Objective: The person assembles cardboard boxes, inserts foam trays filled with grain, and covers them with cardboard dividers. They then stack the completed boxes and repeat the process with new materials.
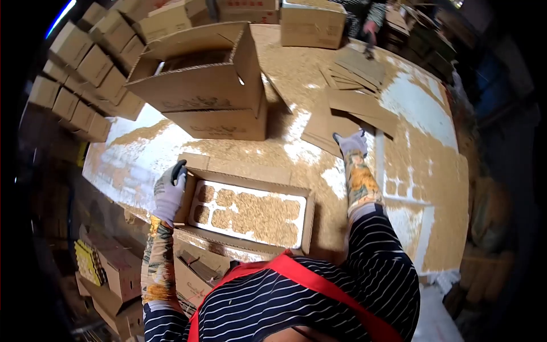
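Observation:
My left hand [169, 195], in a pale glove with dark fingertips, is at the left end of an open cardboard box [308, 225], its fingers curled at the box's edge. Inside that box is a white tray [295, 228] with round-cornered cells, filled and partly covered with tan loose husk-like material [259, 219]. My right hand [352, 142], gloved alike, reaches out to flat cardboard sheets [322, 130]. Its thumb and fingers are apart at the sheets' near edge; the fingertips' contact is partly hidden. Another cardboard sheet [364, 108] lies just beyond the hand.
A tall open carton [213, 122] stands behind the box on the husk-strewn table [433, 222]. More flat sheets [359, 68] lie farther back, near another person's hand [370, 28]. Stacked cartons [94, 65] fill the left. A yellow egg-tray-like stack [89, 262] sits lower left.

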`<state>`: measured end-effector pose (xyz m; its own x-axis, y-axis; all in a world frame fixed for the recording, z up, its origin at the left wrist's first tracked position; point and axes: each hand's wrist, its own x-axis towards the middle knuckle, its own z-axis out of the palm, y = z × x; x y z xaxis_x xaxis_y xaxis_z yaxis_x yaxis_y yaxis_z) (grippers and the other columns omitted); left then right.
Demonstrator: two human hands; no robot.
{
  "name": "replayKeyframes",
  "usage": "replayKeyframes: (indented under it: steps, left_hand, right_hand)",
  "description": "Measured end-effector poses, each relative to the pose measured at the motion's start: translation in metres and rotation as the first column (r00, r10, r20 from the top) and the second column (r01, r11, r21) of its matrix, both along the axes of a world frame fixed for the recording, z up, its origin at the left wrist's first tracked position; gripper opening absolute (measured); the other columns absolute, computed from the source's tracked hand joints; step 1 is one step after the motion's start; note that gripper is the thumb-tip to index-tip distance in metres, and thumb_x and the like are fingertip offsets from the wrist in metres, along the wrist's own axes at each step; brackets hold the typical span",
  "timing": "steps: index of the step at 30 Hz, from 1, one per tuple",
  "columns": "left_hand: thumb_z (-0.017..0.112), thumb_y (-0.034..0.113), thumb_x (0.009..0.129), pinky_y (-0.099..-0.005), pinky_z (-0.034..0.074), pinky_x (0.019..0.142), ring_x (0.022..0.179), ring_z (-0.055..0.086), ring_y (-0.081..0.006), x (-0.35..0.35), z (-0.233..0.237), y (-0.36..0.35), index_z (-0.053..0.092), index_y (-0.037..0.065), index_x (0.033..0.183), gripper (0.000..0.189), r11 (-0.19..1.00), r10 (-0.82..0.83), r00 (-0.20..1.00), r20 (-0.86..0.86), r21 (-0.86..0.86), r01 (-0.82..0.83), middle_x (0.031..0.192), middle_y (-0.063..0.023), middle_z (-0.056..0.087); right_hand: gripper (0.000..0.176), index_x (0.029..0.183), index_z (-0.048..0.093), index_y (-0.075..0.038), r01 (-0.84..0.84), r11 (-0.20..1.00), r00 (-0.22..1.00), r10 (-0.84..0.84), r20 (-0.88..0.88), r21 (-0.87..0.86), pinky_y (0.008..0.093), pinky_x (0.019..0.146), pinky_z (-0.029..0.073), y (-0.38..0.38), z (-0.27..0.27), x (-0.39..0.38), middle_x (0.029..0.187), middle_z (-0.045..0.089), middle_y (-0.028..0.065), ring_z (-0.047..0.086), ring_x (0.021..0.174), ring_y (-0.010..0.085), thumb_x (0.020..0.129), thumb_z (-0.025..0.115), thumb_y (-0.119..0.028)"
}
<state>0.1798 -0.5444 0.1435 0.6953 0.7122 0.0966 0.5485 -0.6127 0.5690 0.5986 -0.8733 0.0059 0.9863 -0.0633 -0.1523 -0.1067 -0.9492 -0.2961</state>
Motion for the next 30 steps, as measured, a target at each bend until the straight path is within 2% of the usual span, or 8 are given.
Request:
replayKeyframes:
  steps: [5,9,14,15,18,22,24,30]
  left_hand:
    - [0.060,0.018,0.092,-0.0351,0.051,0.090,0.103,0.066,-0.0285,-0.010,-0.025,0.017,0.065,0.011,0.123,0.033,0.991,-0.041,0.990,0.136,-0.120,0.057,0.113,-0.0134,0.070]
    - [0.060,0.033,0.093,-0.0372,0.050,0.092,0.105,0.065,-0.0314,-0.012,-0.030,0.023,0.065,0.010,0.124,0.039,0.981,0.022,1.000,-0.009,-0.194,-0.024,0.112,-0.0163,0.069]
    - [0.059,0.051,0.089,-0.0423,0.048,0.096,0.108,0.063,-0.0369,-0.006,-0.017,0.016,0.067,0.010,0.120,0.052,0.970,0.122,0.984,-0.130,-0.196,-0.146,0.113,-0.0213,0.067]
    - [0.059,0.052,0.088,-0.0416,0.048,0.096,0.108,0.063,-0.0363,-0.004,-0.016,0.017,0.066,0.010,0.121,0.053,0.976,0.148,0.970,-0.195,-0.130,-0.175,0.111,-0.0210,0.068]
    - [0.060,0.046,0.089,-0.0400,0.048,0.096,0.109,0.063,-0.0351,-0.004,-0.035,0.029,0.063,0.008,0.125,0.052,0.970,0.062,0.996,-0.061,-0.230,-0.075,0.114,-0.0197,0.067]
    - [0.061,0.037,0.090,-0.0358,0.049,0.094,0.105,0.065,-0.0293,-0.013,-0.013,0.025,0.062,0.008,0.126,0.046,0.928,-0.141,0.987,0.078,-0.336,0.160,0.114,-0.0159,0.068]
    - [0.061,0.029,0.091,-0.0310,0.049,0.093,0.103,0.065,-0.0214,-0.018,-0.020,0.034,0.062,0.008,0.127,0.041,0.854,-0.193,0.965,0.178,-0.453,0.254,0.113,-0.0118,0.069]
    - [0.059,0.031,0.095,-0.0294,0.047,0.094,0.105,0.064,-0.0187,-0.037,-0.026,0.026,0.064,0.010,0.126,0.038,0.830,-0.137,0.931,0.340,-0.473,0.295,0.115,-0.0105,0.070]
  right_hand:
    - [0.041,0.092,0.073,0.003,-0.295,0.734,0.955,0.220,0.198,0.612,0.0360,0.073,0.053,-0.021,-0.046,0.017,0.087,0.074,0.0161,0.071,0.083,0.0289,0.081,0.075,-0.036]
    - [0.040,0.074,0.069,-0.002,-0.423,0.901,0.902,0.429,-0.051,0.100,0.0363,0.055,0.045,-0.129,0.021,0.023,0.067,0.065,0.0079,0.059,0.061,0.0170,0.078,0.076,-0.041]
    - [0.037,0.108,0.064,0.000,-0.379,0.837,0.872,0.466,-0.152,0.396,0.0243,0.057,0.042,-0.139,0.267,-0.104,0.079,0.061,0.0001,0.053,0.065,0.0078,0.085,0.070,-0.027]
    - [0.031,0.112,0.061,0.000,-0.352,0.632,0.899,0.434,0.061,0.691,0.0225,0.068,0.044,-0.130,0.284,-0.141,0.088,0.061,0.0000,0.053,0.076,0.0066,0.087,0.064,-0.018]
    - [0.023,0.115,0.059,0.003,-0.550,0.455,0.832,0.377,0.408,0.701,0.0252,0.078,0.048,-0.124,0.338,-0.197,0.104,0.064,0.0055,0.060,0.088,0.0093,0.094,0.060,-0.008]
    - [0.039,0.119,0.060,-0.001,-0.862,0.466,0.485,0.644,0.591,0.200,0.0311,0.079,0.052,-0.047,0.326,-0.275,0.101,0.070,0.0118,0.067,0.087,0.0170,0.080,0.066,-0.002]
    - [0.041,0.116,0.062,-0.006,-0.972,0.170,0.056,0.836,0.545,-0.161,0.0369,0.077,0.051,-0.006,0.307,-0.276,0.091,0.070,0.0115,0.067,0.081,0.0233,0.076,0.070,-0.005]
    - [0.027,0.104,0.063,-0.010,-0.853,0.099,-0.114,0.923,0.368,-0.512,0.0337,0.071,0.047,0.021,0.270,-0.288,0.071,0.063,0.0035,0.063,0.066,0.0217,0.078,0.069,-0.011]
